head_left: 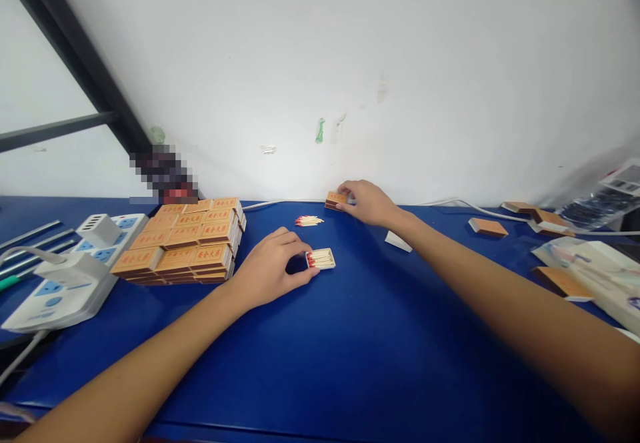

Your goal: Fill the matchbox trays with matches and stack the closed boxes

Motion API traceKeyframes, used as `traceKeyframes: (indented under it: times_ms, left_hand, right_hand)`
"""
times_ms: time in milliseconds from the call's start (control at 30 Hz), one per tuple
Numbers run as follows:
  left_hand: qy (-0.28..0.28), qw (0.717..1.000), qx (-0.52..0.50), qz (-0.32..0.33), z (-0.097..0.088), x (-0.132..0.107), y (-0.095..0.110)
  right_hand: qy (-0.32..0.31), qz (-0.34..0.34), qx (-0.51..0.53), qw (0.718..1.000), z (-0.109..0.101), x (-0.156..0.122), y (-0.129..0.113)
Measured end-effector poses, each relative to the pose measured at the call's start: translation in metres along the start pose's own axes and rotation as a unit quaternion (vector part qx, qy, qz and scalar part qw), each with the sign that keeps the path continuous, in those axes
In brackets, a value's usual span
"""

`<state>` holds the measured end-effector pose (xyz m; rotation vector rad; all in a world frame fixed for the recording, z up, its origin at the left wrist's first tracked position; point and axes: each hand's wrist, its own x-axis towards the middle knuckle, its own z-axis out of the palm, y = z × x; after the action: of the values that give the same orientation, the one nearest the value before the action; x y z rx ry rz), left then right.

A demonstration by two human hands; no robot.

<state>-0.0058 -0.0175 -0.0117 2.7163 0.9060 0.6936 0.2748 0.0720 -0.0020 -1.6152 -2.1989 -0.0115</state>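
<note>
In the head view, my left hand (274,266) grips the left end of a small white matchbox tray (327,267) between thumb and fingers. Red-tipped matches (321,257) lie in that tray, which rests on the blue table. Farther back, by the wall, my right hand (367,203) is closed around an orange matchbox (336,200), whose right end is hidden by the fingers. Between the two hands a loose pile of matches (309,221) lies on the tabletop, red heads to the left. A white piece (399,241), perhaps another tray, sits below my right wrist.
Stacked orange matchboxes (187,239) stand at the left, beside a white power strip (95,296) with plugs. Several more matchboxes (488,227) are scattered at the right near plastic packaging (595,269). A white cable (465,204) runs along the wall.
</note>
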Motion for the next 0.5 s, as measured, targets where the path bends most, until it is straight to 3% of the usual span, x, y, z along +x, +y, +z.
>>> traceKeyframes:
  times_ms: [167, 300, 400, 500]
  left_hand:
    - [0.011, 1.000, 0.013, -0.019, 0.000, 0.000, -0.002]
    - [0.029, 0.999, 0.003, -0.037, 0.002, 0.000, -0.001]
    - [0.041, 0.998, -0.008, -0.047, 0.004, -0.001, 0.003]
    - [0.037, 0.998, -0.020, -0.043, 0.005, -0.002, 0.006]
  right_hand:
    - [0.037, -0.020, 0.036, 0.998, -0.020, -0.035, 0.000]
    - [-0.046, -0.070, 0.126, 0.988, -0.040, -0.094, -0.016]
    - [-0.069, -0.057, 0.173, 0.981, -0.040, -0.126, -0.031]
    - [-0.055, -0.043, 0.210, 0.975, -0.033, -0.136, -0.038]
